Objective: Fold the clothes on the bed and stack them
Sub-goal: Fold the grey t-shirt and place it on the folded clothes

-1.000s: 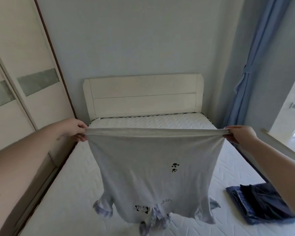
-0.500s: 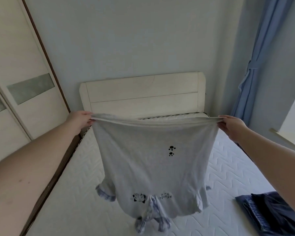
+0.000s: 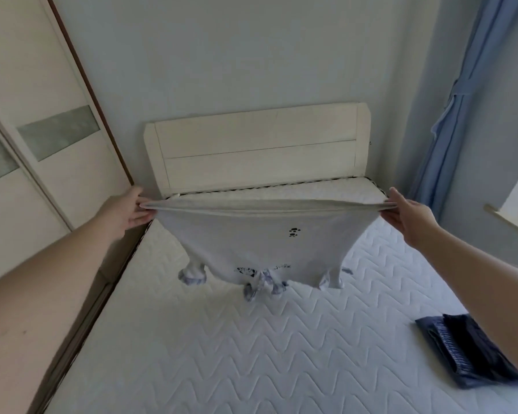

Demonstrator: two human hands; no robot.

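A light grey t-shirt (image 3: 260, 243) with small black paw prints and plaid-trimmed sleeves hangs upside down, stretched wide by its hem above the bed (image 3: 222, 354). My left hand (image 3: 126, 210) pinches the hem's left corner. My right hand (image 3: 407, 213) pinches the right corner. The collar and sleeves dangle just above or touching the white quilted mattress. A folded dark blue garment (image 3: 461, 351) lies near the bed's right edge, partly hidden behind my right forearm.
A cream headboard (image 3: 257, 144) stands against the back wall. Wardrobe sliding doors (image 3: 36, 121) run close along the bed's left side. A blue curtain (image 3: 458, 94) and a window sill (image 3: 509, 219) are at the right.
Both hands moved the shirt forward toward the headboard and lower. Its collar end now hangs near the mattress farther up the bed.
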